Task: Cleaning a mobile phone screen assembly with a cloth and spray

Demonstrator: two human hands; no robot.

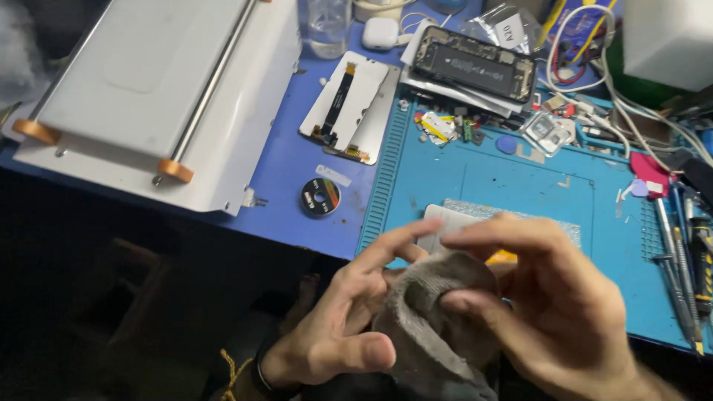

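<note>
Both my hands meet low in the head view around a grey-brown cloth. My left hand holds the cloth from the left, fingers spread and thumb pressed against it. My right hand grips it from the right, thumb on the cloth and fingers arched over the top. A bit of yellow shows behind the cloth; what it is I cannot tell. Just beyond the fingers a flat grey-white panel lies on the blue work mat.
A white machine fills the upper left. A phone screen panel, an opened phone, a tape roll, a clear cup, white cables and screwdrivers crowd the blue table.
</note>
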